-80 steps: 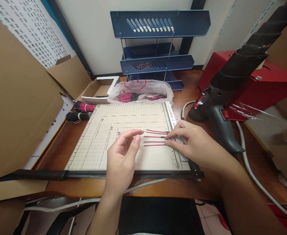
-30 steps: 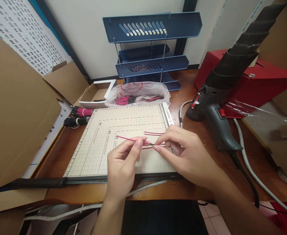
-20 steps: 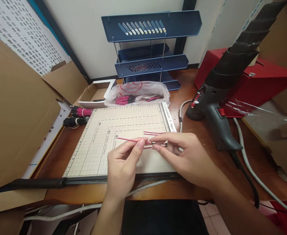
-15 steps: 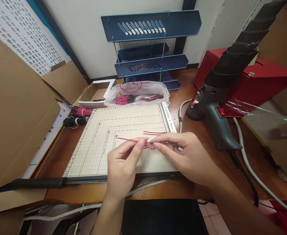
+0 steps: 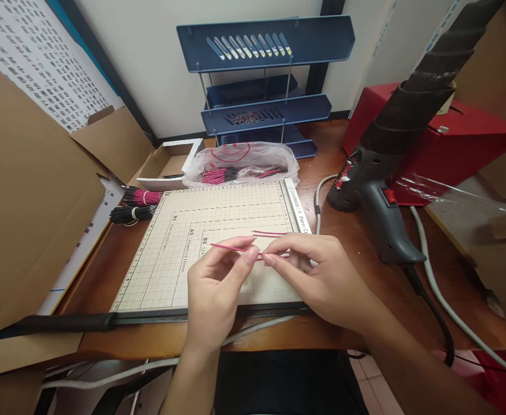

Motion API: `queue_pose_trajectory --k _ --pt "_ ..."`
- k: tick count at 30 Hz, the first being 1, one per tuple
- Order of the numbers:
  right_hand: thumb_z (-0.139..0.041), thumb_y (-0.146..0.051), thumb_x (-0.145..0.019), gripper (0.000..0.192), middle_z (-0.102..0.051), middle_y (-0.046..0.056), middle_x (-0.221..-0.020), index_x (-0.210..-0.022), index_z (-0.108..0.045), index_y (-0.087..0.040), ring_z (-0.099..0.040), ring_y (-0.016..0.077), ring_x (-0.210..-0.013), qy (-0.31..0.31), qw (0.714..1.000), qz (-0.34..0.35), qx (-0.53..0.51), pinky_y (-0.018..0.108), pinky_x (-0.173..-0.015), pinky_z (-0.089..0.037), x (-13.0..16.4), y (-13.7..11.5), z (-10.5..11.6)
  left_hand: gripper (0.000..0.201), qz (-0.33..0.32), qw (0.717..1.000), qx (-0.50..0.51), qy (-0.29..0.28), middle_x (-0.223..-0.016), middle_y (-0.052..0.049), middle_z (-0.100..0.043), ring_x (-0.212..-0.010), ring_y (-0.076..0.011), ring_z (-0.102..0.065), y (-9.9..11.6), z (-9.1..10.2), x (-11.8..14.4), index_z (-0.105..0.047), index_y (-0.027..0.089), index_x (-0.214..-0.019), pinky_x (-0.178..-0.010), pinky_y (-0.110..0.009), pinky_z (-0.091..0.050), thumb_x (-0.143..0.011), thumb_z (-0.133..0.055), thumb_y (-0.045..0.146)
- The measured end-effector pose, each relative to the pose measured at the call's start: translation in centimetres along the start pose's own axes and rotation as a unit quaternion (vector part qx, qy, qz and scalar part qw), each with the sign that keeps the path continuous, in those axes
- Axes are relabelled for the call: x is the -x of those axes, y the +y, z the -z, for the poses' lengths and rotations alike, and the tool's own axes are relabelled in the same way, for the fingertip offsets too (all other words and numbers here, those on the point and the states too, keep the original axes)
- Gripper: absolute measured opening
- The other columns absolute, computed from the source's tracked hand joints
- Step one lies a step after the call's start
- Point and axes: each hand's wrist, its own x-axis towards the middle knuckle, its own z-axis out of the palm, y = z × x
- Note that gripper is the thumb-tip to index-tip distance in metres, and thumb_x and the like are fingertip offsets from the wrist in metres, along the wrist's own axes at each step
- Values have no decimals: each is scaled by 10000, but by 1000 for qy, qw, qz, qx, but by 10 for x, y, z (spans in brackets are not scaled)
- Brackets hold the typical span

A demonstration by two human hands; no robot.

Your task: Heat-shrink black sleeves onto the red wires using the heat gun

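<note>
A thin pink-red wire (image 5: 227, 248) is pinched between the thumb and fingers of my left hand (image 5: 214, 288), its bare tip pointing left. Close against it, my right hand (image 5: 322, 276) pinches at the right part of the wire, thumb and forefinger together. My fingertips cover the spot where the hands meet. Both hands hover over the cream gridded board of a paper cutter (image 5: 149, 276). More pink-red wires (image 5: 270, 234) lie just behind my right hand, their right ends hidden by it.
A heat gun (image 5: 378, 167) stands at right before a red box (image 5: 464, 121). Behind the board are a plastic bag of wires (image 5: 257, 155), a blue rack (image 5: 265, 46) and a small carton (image 5: 166, 161). Pink and black wire bundles (image 5: 143, 197) lie left; the cutter handle (image 5: 67, 323) extends front left.
My right fingertips have shifted slightly left along the wire, toward my left hand. The black part near my right fingers is now covered. The left hand has barely moved.
</note>
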Motion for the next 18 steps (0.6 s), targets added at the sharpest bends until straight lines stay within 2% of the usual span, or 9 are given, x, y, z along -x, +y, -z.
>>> queue_pose_trajectory --k 5,13,18 --pt "-600 -215 -960 146 -697 -48 -806 -862 -705 -184 -561 38 -694 -5 1000 19 18 177 -629 -390 1 1 1 165 2 1000 18 22 -782 -39 -768 -704 -148 -669 -1 0 -1 -794 199 -845 -620 -243 -505 -849 -809 363" --pt "-604 -223 -959 150 -658 -55 -745 -854 -704 -186 -499 34 -632 -1 1000 10 28 180 -584 -356 2 2 1 102 -1 999 -40 -35 -806 -6 -768 -729 -123 -684 4 0 -2 -782 214 -785 -680 -204 -546 -870 -786 270" --pt "-610 -237 -958 167 -598 -67 -661 -832 -707 -188 -431 28 -566 -14 1000 -6 16 177 -573 -349 2 0 2 99 -19 999 -44 -18 -798 10 -763 -732 -108 -676 3 -1 -1 -785 226 -795 -699 -181 -544 -888 -764 251"
